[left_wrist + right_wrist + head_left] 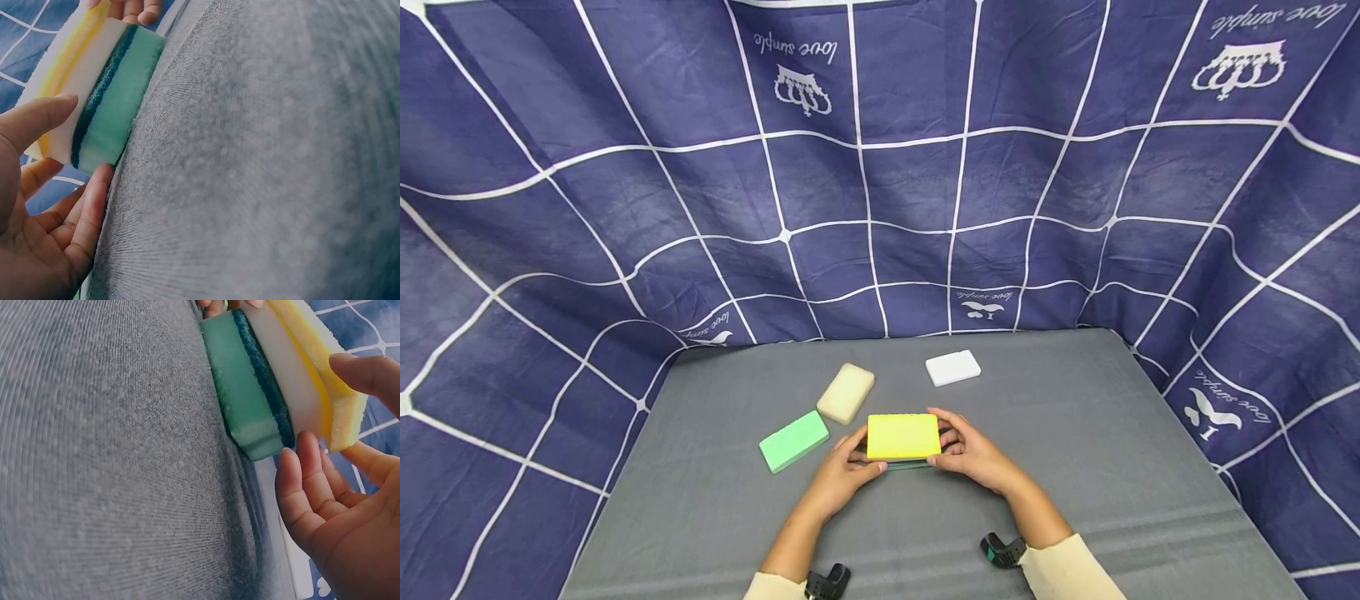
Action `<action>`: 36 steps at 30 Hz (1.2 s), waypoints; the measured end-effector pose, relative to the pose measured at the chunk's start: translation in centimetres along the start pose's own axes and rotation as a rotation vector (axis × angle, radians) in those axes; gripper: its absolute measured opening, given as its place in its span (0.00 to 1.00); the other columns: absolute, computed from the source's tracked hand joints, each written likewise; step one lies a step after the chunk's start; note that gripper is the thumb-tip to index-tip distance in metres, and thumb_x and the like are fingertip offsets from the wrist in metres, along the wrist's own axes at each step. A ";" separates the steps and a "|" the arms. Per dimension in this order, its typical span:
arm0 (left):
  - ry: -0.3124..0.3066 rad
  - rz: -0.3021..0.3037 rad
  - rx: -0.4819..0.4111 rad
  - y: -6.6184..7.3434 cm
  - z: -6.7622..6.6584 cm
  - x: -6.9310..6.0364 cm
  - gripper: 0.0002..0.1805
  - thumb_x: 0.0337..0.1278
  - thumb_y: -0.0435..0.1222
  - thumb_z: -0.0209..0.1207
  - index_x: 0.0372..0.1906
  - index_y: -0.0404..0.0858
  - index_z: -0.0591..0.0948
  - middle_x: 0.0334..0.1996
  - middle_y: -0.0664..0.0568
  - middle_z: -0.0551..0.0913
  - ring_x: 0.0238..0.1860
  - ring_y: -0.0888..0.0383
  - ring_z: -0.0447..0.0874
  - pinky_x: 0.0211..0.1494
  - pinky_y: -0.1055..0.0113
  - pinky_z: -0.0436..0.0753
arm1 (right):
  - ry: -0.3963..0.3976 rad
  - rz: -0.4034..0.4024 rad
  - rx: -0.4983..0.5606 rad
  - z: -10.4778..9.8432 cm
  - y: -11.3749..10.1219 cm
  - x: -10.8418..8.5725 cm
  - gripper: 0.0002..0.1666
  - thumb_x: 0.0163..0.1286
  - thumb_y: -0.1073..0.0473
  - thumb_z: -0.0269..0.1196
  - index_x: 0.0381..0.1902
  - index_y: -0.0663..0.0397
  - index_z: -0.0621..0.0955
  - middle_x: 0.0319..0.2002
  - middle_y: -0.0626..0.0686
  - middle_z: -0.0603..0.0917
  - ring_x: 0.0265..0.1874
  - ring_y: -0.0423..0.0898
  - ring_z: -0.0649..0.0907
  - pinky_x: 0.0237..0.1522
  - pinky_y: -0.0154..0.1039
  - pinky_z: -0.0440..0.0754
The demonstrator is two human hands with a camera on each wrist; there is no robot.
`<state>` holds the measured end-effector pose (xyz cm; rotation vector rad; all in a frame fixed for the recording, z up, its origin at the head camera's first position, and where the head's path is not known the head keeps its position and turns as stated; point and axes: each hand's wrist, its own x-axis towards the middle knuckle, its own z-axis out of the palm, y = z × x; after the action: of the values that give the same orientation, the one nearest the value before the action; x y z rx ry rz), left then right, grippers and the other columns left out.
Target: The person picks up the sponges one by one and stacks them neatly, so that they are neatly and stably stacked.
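On the worktop (700, 542), right of the cream sponge (846, 393), the left hand (841, 479) and right hand (973, 457) have their fingers clamped on the yellow sponge (902, 437), above a white block (290, 375) and green sponge (240, 381). The head view hides the white block; wrist views crop the opposite hand.

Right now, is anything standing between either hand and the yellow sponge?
Nothing visible blocks the yellow sponge: the left hand holds one end and the right hand the other. The white layer and the bottom green sponge lie beneath it, not between it and the hands.
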<state>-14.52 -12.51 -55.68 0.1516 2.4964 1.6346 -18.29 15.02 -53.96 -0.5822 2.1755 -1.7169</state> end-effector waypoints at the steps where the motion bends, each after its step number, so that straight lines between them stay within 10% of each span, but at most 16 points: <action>1: 0.002 0.000 0.000 0.0 0.0 0.0 0.44 0.58 0.48 0.70 0.77 0.43 0.65 0.57 0.45 0.76 0.50 0.55 0.81 0.46 0.70 0.83 | -0.001 -0.001 0.003 0.0 0.0 0.0 0.50 0.61 0.66 0.72 0.76 0.62 0.61 0.60 0.70 0.70 0.43 0.45 0.79 0.42 0.29 0.82; 23: 0.012 0.004 0.029 0.2 0.4 -0.4 0.52 0.54 0.47 0.73 0.79 0.39 0.59 0.62 0.44 0.75 0.54 0.53 0.79 0.54 0.64 0.81 | 0.016 -0.011 -0.055 -0.1 0.3 0.0 0.52 0.61 0.61 0.74 0.78 0.58 0.60 0.64 0.66 0.68 0.52 0.48 0.79 0.47 0.32 0.82; 36: 0.094 0.018 -0.157 0.9 0.8 -0.6 0.43 0.64 0.47 0.66 0.79 0.50 0.60 0.73 0.41 0.64 0.66 0.40 0.76 0.56 0.57 0.84 | 0.066 -0.116 -0.095 0.6 0.1 0.2 0.37 0.68 0.57 0.69 0.72 0.54 0.72 0.69 0.59 0.70 0.62 0.50 0.77 0.56 0.34 0.82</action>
<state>-13.82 -11.52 -55.11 0.0805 2.4264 1.8775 -18.20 14.48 -54.18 -0.6983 2.3214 -1.7207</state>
